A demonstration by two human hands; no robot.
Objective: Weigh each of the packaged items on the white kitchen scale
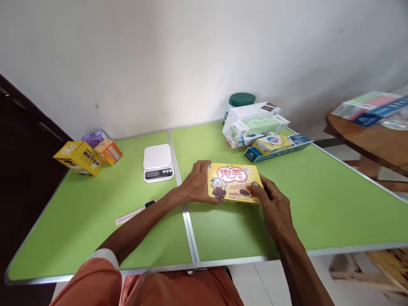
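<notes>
A flat yellow snack box (234,182) with red characters and a cartoon figure lies on the green folding table (334,204), near the middle. My left hand (196,185) grips its left edge, fingers curled round it. My right hand (270,204) holds the box's right edge, thumb on top. Both hands are closed on the box, which rests low over the tabletop.
A white kitchen scale (157,162) stands left of the box. A pink wristband (134,213) lies nearer me. Yellow, orange and purple boxes (87,155) sit at the far left; a pile of white and blue boxes (261,129) and a green-lidded jar (241,100) at the back. A wooden table (372,138) stands right.
</notes>
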